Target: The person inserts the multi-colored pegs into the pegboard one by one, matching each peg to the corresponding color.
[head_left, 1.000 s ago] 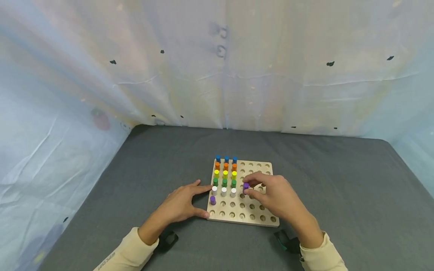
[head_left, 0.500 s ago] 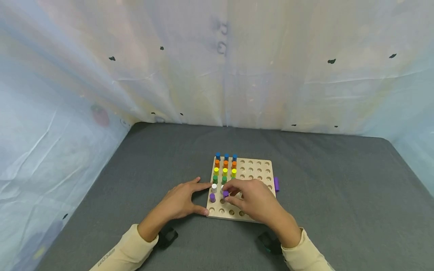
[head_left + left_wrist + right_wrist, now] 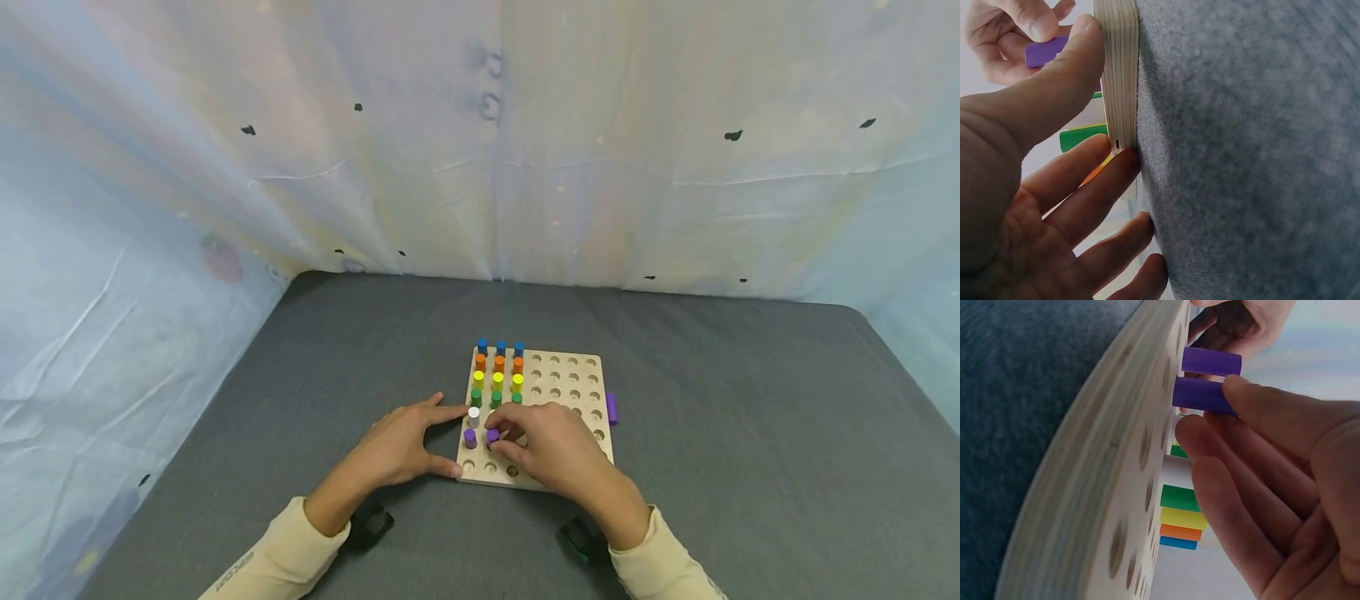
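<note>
A wooden pegboard [image 3: 551, 375] lies on the grey cloth, with rows of blue, orange, yellow, green and white pegs at its left side. My right hand [image 3: 558, 442] pinches a purple peg [image 3: 1204, 395] between thumb and fingers; it stands upright at a hole in the second column. Beside it, another purple peg [image 3: 470, 438] stands in the first column. My left hand [image 3: 401, 443] rests against the board's left edge, fingers spread and thumb at the near corner. Some white pegs are hidden behind my right hand in the head view.
One more purple peg [image 3: 612, 408] lies on the cloth against the board's right edge. Bare holes fill the board's right part. Dark grey cloth [image 3: 750, 433] surrounds the board, and a pale curtain [image 3: 570, 167] hangs behind.
My right hand has carried the purple peg leftward and down to the second-column hole. That uncovers the purple peg lying at the board's right. The left hand stays in place.
</note>
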Demonstrator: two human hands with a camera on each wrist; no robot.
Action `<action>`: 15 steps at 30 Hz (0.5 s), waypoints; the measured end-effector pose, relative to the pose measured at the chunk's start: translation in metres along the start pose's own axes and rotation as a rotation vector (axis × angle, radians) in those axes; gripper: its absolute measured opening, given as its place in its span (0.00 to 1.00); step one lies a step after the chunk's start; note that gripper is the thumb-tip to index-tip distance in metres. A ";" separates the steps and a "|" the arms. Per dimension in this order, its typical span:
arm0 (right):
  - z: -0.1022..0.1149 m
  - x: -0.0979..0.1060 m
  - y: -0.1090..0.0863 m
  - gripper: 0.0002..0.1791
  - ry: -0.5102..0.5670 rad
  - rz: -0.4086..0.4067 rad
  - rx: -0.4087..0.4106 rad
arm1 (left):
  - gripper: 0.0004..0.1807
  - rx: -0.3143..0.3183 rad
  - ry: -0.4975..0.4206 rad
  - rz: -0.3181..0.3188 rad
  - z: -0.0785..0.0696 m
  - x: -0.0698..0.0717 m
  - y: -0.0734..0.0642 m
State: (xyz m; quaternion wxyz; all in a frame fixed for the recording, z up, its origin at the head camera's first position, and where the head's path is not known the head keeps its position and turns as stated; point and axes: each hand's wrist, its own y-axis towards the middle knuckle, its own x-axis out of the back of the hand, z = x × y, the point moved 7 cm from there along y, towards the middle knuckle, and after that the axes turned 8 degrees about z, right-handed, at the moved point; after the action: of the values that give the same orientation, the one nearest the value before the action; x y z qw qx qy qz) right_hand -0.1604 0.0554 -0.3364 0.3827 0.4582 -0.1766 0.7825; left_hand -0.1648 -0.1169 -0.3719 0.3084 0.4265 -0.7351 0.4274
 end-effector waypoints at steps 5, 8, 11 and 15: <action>-0.001 -0.001 0.001 0.09 -0.012 -0.009 0.002 | 0.45 -0.002 0.003 -0.003 0.000 0.000 0.000; 0.000 -0.003 0.001 0.09 -0.029 -0.010 0.011 | 0.45 -0.004 -0.002 -0.007 0.000 0.000 0.000; 0.000 -0.003 0.001 0.10 -0.032 0.001 0.008 | 0.45 -0.006 -0.003 -0.010 0.001 0.000 0.000; -0.002 0.001 -0.002 0.10 0.007 0.022 -0.020 | 0.45 -0.010 -0.002 -0.012 0.001 0.001 0.001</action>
State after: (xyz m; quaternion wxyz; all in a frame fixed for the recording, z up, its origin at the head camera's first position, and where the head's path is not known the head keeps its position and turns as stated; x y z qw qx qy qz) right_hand -0.1603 0.0584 -0.3371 0.3793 0.4498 -0.1880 0.7865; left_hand -0.1656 -0.1177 -0.3719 0.3124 0.4297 -0.7350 0.4214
